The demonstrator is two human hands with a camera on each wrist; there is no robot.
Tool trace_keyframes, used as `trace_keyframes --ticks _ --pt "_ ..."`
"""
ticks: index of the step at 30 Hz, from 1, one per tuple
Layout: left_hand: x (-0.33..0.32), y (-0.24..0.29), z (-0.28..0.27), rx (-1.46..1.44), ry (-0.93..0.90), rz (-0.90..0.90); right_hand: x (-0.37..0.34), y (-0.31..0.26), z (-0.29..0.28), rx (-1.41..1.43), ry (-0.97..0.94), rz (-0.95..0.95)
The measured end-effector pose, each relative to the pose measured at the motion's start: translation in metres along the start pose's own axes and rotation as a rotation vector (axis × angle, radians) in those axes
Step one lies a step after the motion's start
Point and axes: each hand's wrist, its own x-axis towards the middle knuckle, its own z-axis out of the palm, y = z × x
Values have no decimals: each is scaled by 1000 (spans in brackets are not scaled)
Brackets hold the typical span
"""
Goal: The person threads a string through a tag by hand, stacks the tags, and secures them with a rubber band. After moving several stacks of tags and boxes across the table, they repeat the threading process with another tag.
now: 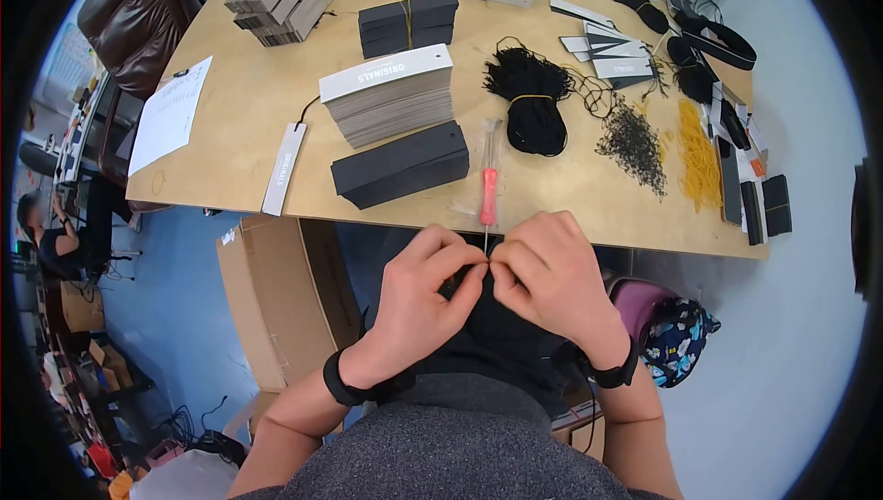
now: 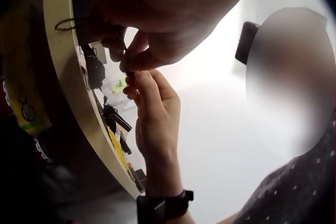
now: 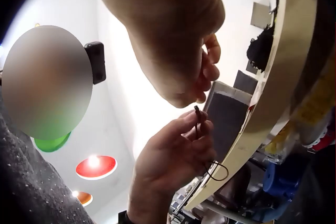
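Just off the table's front edge, my left hand [image 1: 428, 279] and right hand [image 1: 552, 275] meet fingertip to fingertip. The left thumb and index finger pinch a thin black cord [image 3: 197, 113], whose short end pokes up between them in the right wrist view. Its loop [image 2: 65, 24] hangs out past the left hand. In the left wrist view, the right hand [image 2: 160, 103] pinches a small dark part of the cord right at the left fingertips. A red-handled tool [image 1: 489, 192] with a thin shaft lies on the table, its shaft pointing at the hands.
Nearby on the table [image 1: 248, 169] stand a stack of white ORIGINALS tags [image 1: 391, 72] and black card stacks [image 1: 400, 164]. A black cord bundle [image 1: 536, 123], small black loops [image 1: 632, 146] and yellow rubber bands [image 1: 699, 155] lie rightward. One corded tag [image 1: 284, 169] lies left.
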Motion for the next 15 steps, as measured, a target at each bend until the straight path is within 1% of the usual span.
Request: trace_keyframes --ticks 1,3,4,6,10,12,15 --pt "0 -3 -1 1 2 -2 0 -1 0 2 -1 -1" --pt "3 -11 -1 -298 -48 -204 -3 -3 0 34 184 93" --pt "4 -12 0 -298 -48 -206 -3 -6 -2 35 183 93" --pt "4 -13 1 -583 -56 -330 -4 -12 -4 74 190 91" --pt "3 -19 5 -659 -52 -312 -5 -10 4 38 180 76" --pt "1 -20 3 -724 -56 -406 -5 -10 7 4 184 85" --pt "-1 -21 6 -687 -24 -394 -6 -13 15 -35 192 109"
